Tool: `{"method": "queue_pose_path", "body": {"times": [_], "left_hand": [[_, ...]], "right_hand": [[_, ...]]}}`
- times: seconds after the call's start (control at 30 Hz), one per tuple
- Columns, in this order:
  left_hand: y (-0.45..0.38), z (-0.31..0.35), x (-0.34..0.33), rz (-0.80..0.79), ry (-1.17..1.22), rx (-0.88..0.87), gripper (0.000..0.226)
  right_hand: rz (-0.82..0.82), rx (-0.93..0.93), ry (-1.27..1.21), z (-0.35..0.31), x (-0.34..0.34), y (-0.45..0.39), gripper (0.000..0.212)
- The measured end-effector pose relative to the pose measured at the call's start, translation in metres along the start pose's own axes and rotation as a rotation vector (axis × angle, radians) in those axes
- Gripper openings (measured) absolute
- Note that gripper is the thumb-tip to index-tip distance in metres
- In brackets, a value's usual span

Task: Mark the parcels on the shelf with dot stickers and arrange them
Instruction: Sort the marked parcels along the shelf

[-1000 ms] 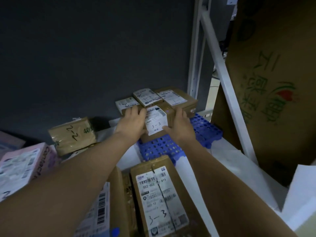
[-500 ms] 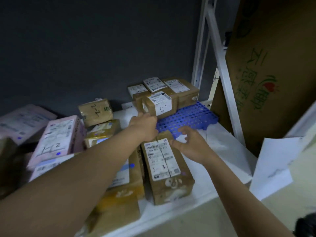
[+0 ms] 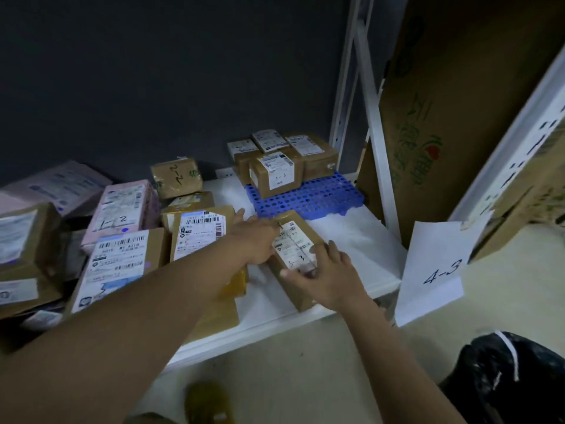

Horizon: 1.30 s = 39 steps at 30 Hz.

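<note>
A brown parcel point(image 3: 294, 243) with a white label marked "3-3" lies near the front of the white shelf point(image 3: 351, 240). My left hand point(image 3: 253, 237) grips its left side, thumb over the top. At its near end my right hand point(image 3: 327, 273) holds it, with the thumb on the label and the fingers over the right edge. At the back, several labelled brown parcels are stacked point(image 3: 276, 172) on a blue perforated pallet point(image 3: 308, 198). No dot stickers show in either hand.
Left of my arm lie more parcels: a pink one point(image 3: 122, 209), a brown one marked "2-2" point(image 3: 177, 177) and two white-labelled ones point(image 3: 119, 261). A white upright point(image 3: 370, 117), a big cardboard box point(image 3: 458, 102) and a "4-3" paper sign point(image 3: 434, 270) stand right. A black bag point(image 3: 513, 377) is on the floor.
Both hands let go of the parcel set on the back stack and came forward to the "3-3" parcel at the front, which they now hold. The view pulled back and down.
</note>
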<state>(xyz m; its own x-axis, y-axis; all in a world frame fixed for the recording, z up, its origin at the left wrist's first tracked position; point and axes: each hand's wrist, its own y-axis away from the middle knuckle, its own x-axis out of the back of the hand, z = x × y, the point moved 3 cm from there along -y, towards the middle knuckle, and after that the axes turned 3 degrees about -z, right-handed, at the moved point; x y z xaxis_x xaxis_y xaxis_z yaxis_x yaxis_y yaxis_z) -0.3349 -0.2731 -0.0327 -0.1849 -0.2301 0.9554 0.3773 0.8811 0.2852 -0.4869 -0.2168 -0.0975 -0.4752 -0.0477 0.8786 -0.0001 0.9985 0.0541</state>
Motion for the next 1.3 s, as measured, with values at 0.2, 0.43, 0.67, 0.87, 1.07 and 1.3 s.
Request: {"method": "queue_pose_path", "body": {"times": [0.2,0.43,0.67,0.87,1.07,1.3], "left_hand": [[-0.015,0.004,0.006,-0.006,0.029,0.095,0.077],[-0.062,-0.01,0.024,0.005,0.078,-0.002,0.104],[-0.117,-0.016,0.01,0.072,0.014,0.011,0.077],[-0.125,-0.027,0.014,0.163,0.002,0.076,0.064],[-0.12,-0.031,0.018,0.136,0.041,0.109,0.066],[-0.099,-0.037,0.02,0.075,0.173,0.088,0.062]], "right_hand": [[0.101,0.124,0.229,0.001,0.027,-0.017,0.1],[-0.051,0.345,0.316,0.01,0.074,-0.107,0.098],[-0.171,0.294,0.244,0.025,0.057,-0.189,0.075],[-0.033,0.247,0.296,0.016,0.034,-0.193,0.072],[-0.04,0.213,0.27,0.003,0.028,-0.193,0.07],[0.223,0.099,0.104,-0.004,0.025,-0.153,0.069]]}}
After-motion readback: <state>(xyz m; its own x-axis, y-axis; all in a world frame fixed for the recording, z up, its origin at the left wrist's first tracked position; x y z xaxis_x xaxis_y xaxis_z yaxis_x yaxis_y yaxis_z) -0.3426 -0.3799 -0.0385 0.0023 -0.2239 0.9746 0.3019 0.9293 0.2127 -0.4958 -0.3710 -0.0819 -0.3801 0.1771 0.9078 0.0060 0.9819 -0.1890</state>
